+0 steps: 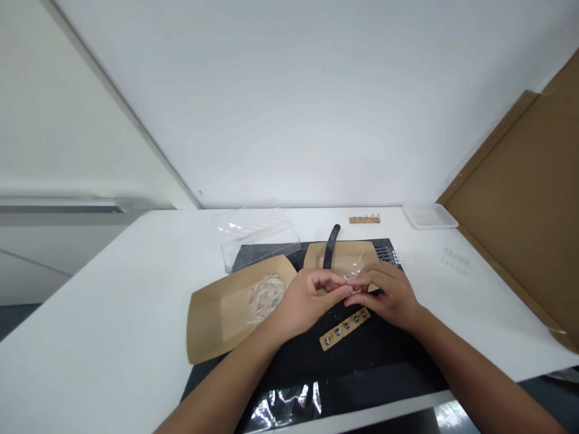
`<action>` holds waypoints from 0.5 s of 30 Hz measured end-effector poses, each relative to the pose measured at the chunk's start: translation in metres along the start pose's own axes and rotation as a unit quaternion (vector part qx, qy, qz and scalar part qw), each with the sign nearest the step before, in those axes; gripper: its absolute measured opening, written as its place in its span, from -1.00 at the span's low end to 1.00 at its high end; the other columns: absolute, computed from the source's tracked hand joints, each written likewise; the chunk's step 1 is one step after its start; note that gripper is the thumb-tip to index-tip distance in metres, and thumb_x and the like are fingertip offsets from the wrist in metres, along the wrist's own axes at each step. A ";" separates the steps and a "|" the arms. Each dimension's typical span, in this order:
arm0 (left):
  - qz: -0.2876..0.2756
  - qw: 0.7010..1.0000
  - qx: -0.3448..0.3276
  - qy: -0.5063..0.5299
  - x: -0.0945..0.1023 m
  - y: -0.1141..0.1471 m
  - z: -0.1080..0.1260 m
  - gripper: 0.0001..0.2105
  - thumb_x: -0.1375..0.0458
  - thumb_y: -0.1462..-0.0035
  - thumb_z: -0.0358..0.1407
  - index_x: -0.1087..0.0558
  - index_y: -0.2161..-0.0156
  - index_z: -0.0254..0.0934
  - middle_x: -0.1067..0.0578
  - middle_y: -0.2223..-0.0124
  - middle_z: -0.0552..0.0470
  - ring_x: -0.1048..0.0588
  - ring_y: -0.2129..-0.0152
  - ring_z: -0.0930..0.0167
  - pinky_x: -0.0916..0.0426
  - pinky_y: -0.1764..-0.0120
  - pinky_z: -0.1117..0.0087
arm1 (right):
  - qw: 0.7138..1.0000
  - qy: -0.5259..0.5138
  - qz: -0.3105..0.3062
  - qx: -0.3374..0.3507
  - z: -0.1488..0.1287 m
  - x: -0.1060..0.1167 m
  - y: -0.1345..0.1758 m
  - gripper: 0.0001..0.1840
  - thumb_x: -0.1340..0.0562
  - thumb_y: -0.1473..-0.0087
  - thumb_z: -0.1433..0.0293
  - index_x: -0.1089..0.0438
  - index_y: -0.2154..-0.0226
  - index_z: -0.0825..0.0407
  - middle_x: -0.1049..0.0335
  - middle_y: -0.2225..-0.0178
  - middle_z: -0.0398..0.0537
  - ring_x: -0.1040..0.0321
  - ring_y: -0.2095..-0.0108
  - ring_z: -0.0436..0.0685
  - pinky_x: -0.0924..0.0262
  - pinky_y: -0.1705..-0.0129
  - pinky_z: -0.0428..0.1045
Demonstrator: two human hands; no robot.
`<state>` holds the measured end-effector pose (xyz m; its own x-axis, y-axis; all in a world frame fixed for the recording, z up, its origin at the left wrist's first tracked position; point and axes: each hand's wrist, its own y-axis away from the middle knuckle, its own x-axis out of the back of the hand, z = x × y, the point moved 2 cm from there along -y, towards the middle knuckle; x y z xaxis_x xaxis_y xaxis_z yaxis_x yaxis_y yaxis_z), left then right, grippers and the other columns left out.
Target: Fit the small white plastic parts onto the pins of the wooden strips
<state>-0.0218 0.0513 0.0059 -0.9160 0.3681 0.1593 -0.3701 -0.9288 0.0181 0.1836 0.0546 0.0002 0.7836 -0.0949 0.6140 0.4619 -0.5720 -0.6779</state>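
Observation:
My left hand [315,296] and my right hand [385,292] meet fingertip to fingertip over the black mat [357,367]. Thumbs and forefingers of both are pinched, and whatever lies between them is too small to make out. Just below them, a tan strip with several round metal studs [332,340] lies slantwise on the mat. Behind the hands is a brown paper tray [312,255] with a few small white pieces [355,265]; my hands partly hide it. A black curved nail file [332,244] rests across that tray.
Left of my hands, a larger brown paper tray [203,319] holds a heap of clear slivers [266,296]. Clear plastic boxes [260,244] stand behind it. Farther back are a second studded strip [364,220] and a translucent shallow container [429,217]. A cardboard panel [520,199] borders the right side.

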 end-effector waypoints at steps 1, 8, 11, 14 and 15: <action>-0.009 1.000 0.012 0.007 0.001 0.000 0.000 -0.76 -0.36 -0.17 -0.08 -0.69 0.22 -0.22 -0.68 0.34 -0.02 -0.58 0.43 0.37 -0.42 0.43 0.43 | 1.000 -0.001 -0.002 -0.001 0.000 -0.001 0.000 -0.80 -0.43 -0.24 0.25 -0.56 0.11 -0.04 -0.57 0.36 -0.13 -0.49 0.36 0.06 -0.33 0.25 -0.01; 0.000 0.998 0.045 0.037 0.005 0.000 0.001 -0.75 -0.44 -0.07 -0.11 -0.61 0.29 -0.24 -0.63 0.40 0.04 -0.50 0.54 0.47 -0.22 0.58 0.54 | 0.998 -0.051 -0.003 -0.041 -0.004 -0.003 0.000 -0.75 -0.44 -0.21 0.19 -0.59 0.12 -0.02 -0.57 0.35 -0.11 -0.49 0.36 0.05 -0.36 0.27 -0.03; 0.000 0.998 0.036 0.061 0.005 0.001 0.000 -0.72 -0.47 -0.04 -0.12 -0.55 0.28 -0.25 -0.63 0.38 0.04 -0.55 0.48 0.45 -0.32 0.51 0.53 | 0.991 -0.100 -0.009 -0.083 -0.005 -0.003 0.000 -0.74 -0.46 -0.18 0.18 -0.59 0.14 -0.03 -0.57 0.35 -0.14 -0.49 0.37 0.02 -0.36 0.29 -0.06; 0.003 0.996 0.018 0.087 0.004 0.001 0.001 -0.68 -0.48 -0.02 -0.14 -0.47 0.30 -0.25 -0.63 0.36 0.05 -0.59 0.42 0.43 -0.46 0.37 0.45 | 0.986 -0.129 0.000 -0.108 -0.005 -0.003 0.000 -0.74 -0.50 -0.14 0.18 -0.57 0.19 -0.03 -0.56 0.37 -0.17 -0.46 0.42 0.00 -0.33 0.34 -0.07; 0.005 0.996 0.013 0.092 0.004 0.001 0.001 -0.67 -0.48 -0.01 -0.14 -0.45 0.31 -0.25 -0.63 0.36 0.05 -0.61 0.41 0.42 -0.48 0.33 0.42 | 0.984 -0.136 0.003 -0.114 -0.005 -0.003 0.000 -0.74 -0.50 -0.14 0.19 -0.56 0.20 -0.03 -0.55 0.38 -0.17 -0.45 0.43 0.00 -0.33 0.35 -0.07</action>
<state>-0.0255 0.0514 0.0079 -0.9337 0.3574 -0.0236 -0.3581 -0.9327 0.0424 0.1792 0.0507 0.0007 0.8830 0.1048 0.4576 0.3754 -0.7428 -0.5544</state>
